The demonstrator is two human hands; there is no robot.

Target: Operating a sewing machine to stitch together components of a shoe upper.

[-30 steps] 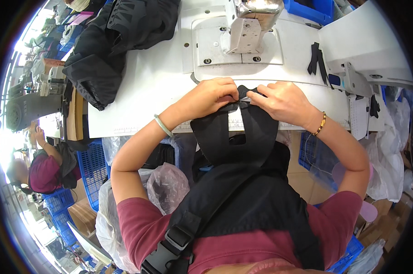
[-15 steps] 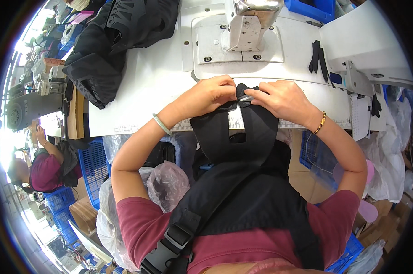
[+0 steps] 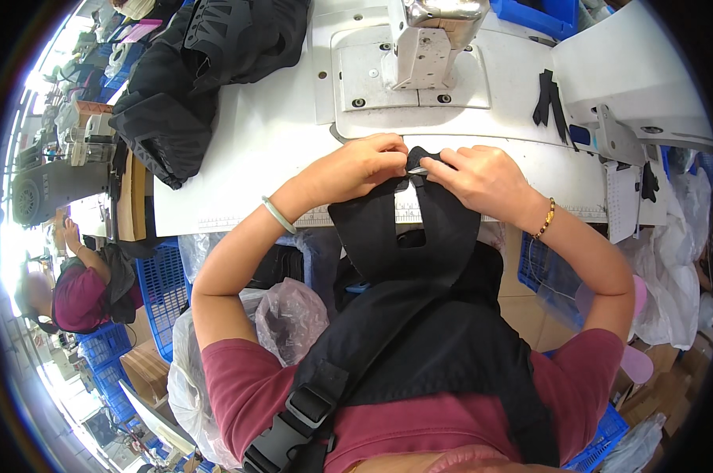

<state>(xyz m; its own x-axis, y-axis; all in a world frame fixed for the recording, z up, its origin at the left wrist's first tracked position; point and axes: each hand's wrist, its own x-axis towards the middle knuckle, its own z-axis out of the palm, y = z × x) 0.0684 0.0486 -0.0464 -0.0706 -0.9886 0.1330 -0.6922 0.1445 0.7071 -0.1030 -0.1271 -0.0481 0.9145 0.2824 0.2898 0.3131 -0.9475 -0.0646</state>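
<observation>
A black fabric panel [image 3: 368,240] with a slot cut through its middle hangs over the front edge of the white sewing machine table, its lower part against my apron. My left hand [image 3: 370,165] pinches the panel's top edge, fingers curled in. Close on the right, my right hand [image 3: 483,180] is closed at the same edge, thumb and forefinger near a small silver metal piece [image 3: 419,169]. Whether that is a blade or a fitting cannot be made out. Between the two hands a small black tab [image 3: 423,158] sticks up.
The white sewing machine [image 3: 423,63] stands behind the panel. Black fabric pieces [image 3: 175,118] are heaped at the left, and black strips [image 3: 550,102] lie at the right. Blue crates [image 3: 163,292] and plastic bags [image 3: 289,319] sit below the table. Another person [image 3: 92,288] works at far left.
My right hand has shifted slightly down and its fingers have moved at the silver piece. The left hand and the panel have hardly moved.
</observation>
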